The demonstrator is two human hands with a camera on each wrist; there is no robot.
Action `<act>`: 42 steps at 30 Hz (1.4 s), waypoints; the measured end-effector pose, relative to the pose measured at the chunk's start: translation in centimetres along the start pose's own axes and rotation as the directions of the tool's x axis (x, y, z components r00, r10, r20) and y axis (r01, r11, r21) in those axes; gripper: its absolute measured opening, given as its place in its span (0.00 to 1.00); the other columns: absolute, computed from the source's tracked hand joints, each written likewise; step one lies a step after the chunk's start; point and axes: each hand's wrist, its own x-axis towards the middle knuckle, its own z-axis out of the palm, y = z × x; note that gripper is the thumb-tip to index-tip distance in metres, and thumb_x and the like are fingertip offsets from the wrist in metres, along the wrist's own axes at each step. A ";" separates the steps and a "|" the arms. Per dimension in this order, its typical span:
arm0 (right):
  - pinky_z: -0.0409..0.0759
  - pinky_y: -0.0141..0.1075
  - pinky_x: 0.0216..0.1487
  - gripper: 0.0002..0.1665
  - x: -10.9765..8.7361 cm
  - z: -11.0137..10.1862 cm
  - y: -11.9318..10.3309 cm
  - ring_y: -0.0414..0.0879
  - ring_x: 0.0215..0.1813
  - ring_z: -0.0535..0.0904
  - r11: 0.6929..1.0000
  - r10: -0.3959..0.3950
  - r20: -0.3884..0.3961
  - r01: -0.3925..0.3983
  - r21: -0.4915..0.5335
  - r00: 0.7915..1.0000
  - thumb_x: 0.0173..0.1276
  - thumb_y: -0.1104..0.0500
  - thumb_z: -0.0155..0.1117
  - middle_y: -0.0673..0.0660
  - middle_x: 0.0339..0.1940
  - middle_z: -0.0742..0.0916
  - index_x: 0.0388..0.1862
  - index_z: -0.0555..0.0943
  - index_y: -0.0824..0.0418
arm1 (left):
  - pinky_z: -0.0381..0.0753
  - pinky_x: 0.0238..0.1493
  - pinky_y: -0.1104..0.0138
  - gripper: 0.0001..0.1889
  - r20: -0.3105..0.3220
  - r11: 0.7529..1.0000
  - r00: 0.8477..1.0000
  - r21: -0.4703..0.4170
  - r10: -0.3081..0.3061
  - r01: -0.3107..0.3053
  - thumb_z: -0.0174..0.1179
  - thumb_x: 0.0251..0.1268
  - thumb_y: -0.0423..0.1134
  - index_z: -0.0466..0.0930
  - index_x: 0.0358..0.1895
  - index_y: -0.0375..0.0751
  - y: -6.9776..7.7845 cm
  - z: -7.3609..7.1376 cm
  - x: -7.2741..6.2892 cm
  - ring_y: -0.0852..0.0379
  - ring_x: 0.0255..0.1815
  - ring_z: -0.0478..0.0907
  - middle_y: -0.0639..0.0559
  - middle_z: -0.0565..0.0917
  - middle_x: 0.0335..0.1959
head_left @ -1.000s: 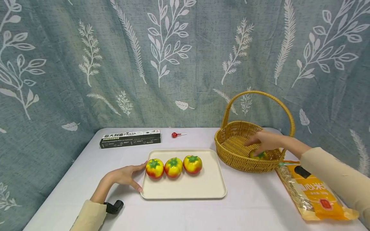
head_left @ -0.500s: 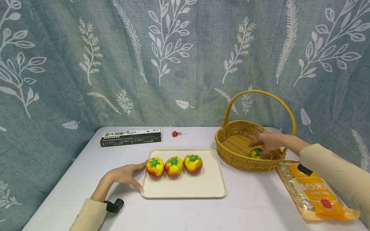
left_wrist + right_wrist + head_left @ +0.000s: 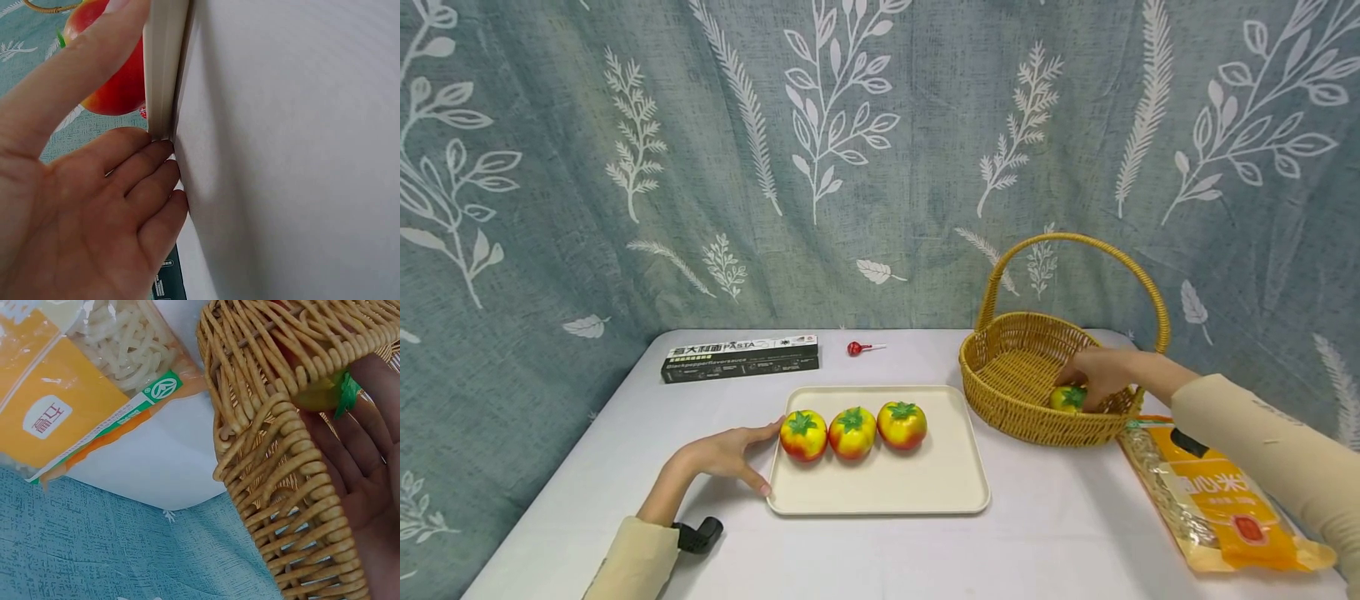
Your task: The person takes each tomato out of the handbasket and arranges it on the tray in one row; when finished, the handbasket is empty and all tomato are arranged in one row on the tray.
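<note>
Inside the wicker basket (image 3: 1015,417), my right hand (image 3: 1101,375) grips a yellow-red tomato (image 3: 1066,399) with a green leafy top. The basket wall hides part of this grip in the right wrist view, where the green top (image 3: 347,394) shows beside the fingers. My left hand (image 3: 718,458) rests at the left edge of a cream tray (image 3: 925,492), fingers fairly straight and spread from the thumb. In the left wrist view the fingertips touch the tray's side (image 3: 164,69). On the tray, three similar tomatoes (image 3: 852,433) sit in a row toward the left.
A black pasta box (image 3: 741,360) lies at the back left, with a red lollipop (image 3: 855,348) to its right. Below my right forearm lies an orange and clear food bag (image 3: 1225,500). The basket's tall handle (image 3: 1060,238) arches over it. A patterned curtain (image 3: 880,167) hangs behind the table.
My right hand has closed in on the tomato inside the basket, and the tomato has shifted slightly. My left hand and the tray stay in place.
</note>
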 end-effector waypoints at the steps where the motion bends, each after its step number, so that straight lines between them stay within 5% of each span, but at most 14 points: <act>1: 0.83 0.45 0.48 0.35 0.0 0.0 0.0 0.58 0.52 0.81 1.000 -0.002 -0.003 0.002 -0.012 1.000 0.55 0.57 0.76 0.64 0.53 0.84 0.58 0.77 0.73 | 0.54 0.69 0.41 0.59 -0.002 1.000 1.000 -0.001 -0.002 0.002 0.78 0.39 0.51 0.54 0.75 0.36 0.0 0.0 0.0 0.34 0.72 0.54 0.34 0.59 0.73; 24: 0.84 0.43 0.44 0.33 0.2 0.3 0.3 0.54 0.46 0.83 0.994 0.009 -0.040 -0.014 -0.110 0.999 0.54 0.54 0.75 0.62 0.49 0.86 0.55 0.79 0.72 | 0.52 0.70 0.42 0.58 0.003 1.000 1.000 0.008 0.003 -0.003 0.78 0.40 0.49 0.53 0.75 0.34 -0.1 0.1 0.2 0.34 0.72 0.54 0.34 0.60 0.72; 42: 0.82 0.48 0.47 0.45 -0.9 -1.3 -2.0 0.60 0.51 0.81 0.999 0.025 -0.174 -0.028 -0.015 0.984 0.58 0.43 0.71 0.69 0.55 0.82 0.62 0.73 0.75 | 0.52 0.70 0.42 0.58 -0.005 1.000 1.000 -0.010 -0.003 0.003 0.79 0.40 0.48 0.54 0.75 0.34 0.4 0.0 -0.2 0.33 0.72 0.54 0.34 0.60 0.72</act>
